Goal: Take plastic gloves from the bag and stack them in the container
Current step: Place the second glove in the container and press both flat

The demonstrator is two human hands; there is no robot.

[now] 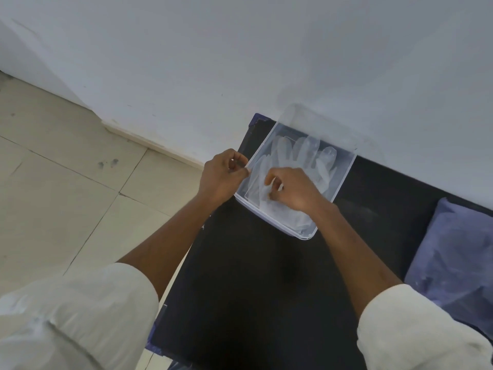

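A clear plastic container (344, 174) stands on the black table (253, 276) against the wall. Inside it lie translucent plastic gloves (306, 153), fingers pointing toward the wall. My left hand (221, 174) is at the container's left rim, fingers pinched on the edge of a thin glove. My right hand (293, 190) is over the container's near half, fingertips pinched on the same glove material. The blue-grey bag (453, 257) lies at the right on the table.
A white wall rises directly behind the container. Pale floor tiles lie to the left, beyond the table's left edge. White sleeves cover both of my upper arms at the bottom of the view.
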